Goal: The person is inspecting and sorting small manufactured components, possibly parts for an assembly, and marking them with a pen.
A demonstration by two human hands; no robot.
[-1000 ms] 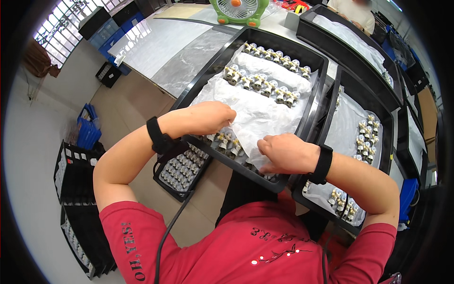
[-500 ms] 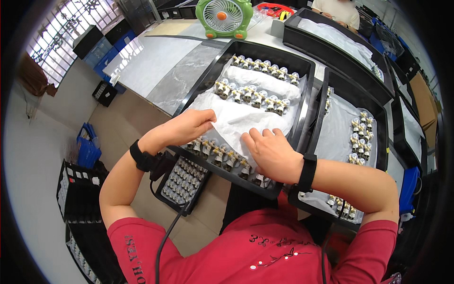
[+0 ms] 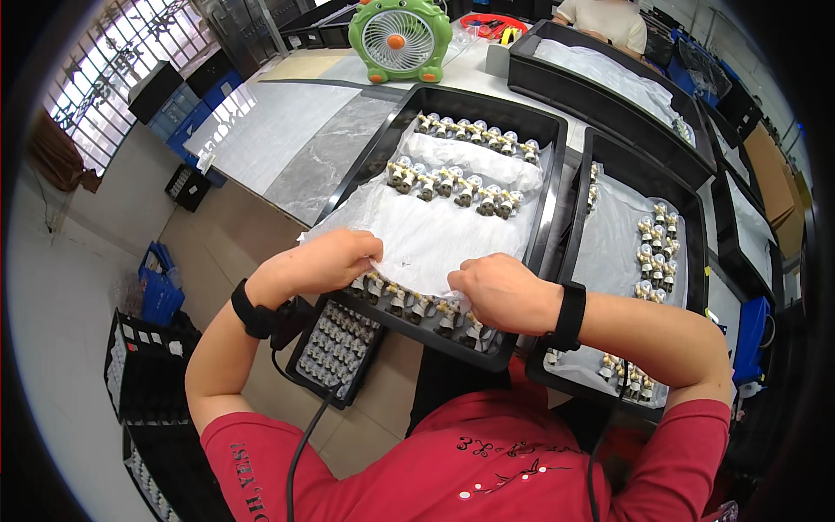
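Observation:
A black tray (image 3: 557,174) in front of me holds rows of small white, black and gold figurines (image 3: 470,190). White tissue paper (image 3: 435,233) lies between the rows. My left hand (image 3: 332,259) pinches the near edge of this sheet on the left. With curled fingers my right hand (image 3: 504,291) grips the same edge on the right. Between the hands the edge sags just above the near row of figurines (image 3: 417,304), which it partly covers. Two farther rows stand uncovered behind the sheet.
To the right is a second black tray (image 3: 701,235) with figurines and paper; a long paper-lined tray (image 3: 600,91) stands behind. A green fan (image 3: 400,42) is on the table (image 3: 322,130). Below, a smaller tray (image 3: 335,348) holds figurines. A person (image 3: 604,22) sits at the back.
Both hands have drawn the paper edge down toward me, so it lies flatter and nearer the front row. My right hand's fingers have curled closed on it.

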